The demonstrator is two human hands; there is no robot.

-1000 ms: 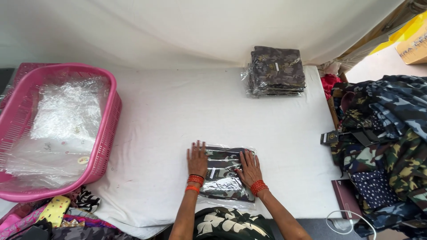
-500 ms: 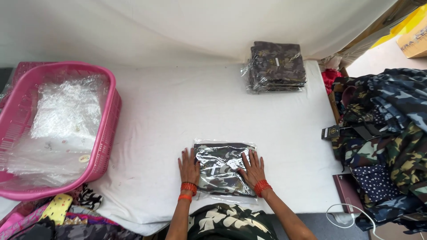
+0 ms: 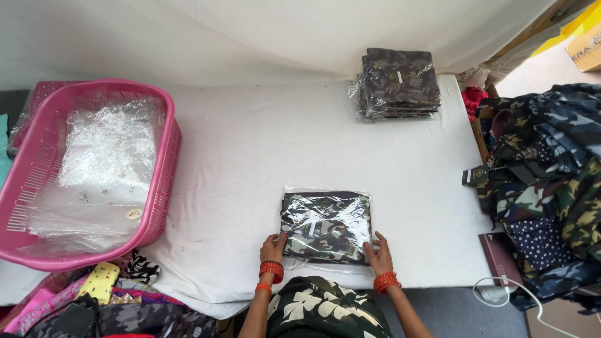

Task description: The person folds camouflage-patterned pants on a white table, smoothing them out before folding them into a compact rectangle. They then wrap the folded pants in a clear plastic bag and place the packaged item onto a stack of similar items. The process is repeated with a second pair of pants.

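Observation:
A folded camouflage garment in a clear plastic bag [image 3: 325, 224] lies flat on the white-covered table [image 3: 250, 156] near its front edge. My left hand [image 3: 273, 248] grips the bag's near left corner. My right hand [image 3: 378, 253] grips its near right corner. Both wrists carry orange-red bangles. A stack of similar bagged camouflage garments [image 3: 397, 83] sits at the table's far right corner.
A pink plastic basket [image 3: 164, 156] filled with empty clear bags stands at the left. Loose camouflage and dotted clothes [image 3: 551, 181] pile up at the right. Patterned fabric and a yellow item [image 3: 99, 282] lie at the lower left. A white cable [image 3: 501, 294] runs at the lower right.
My hands slid from pressing flat on top of the bagged garment down to its near corners. The bag now lies smoother and squarer on the table.

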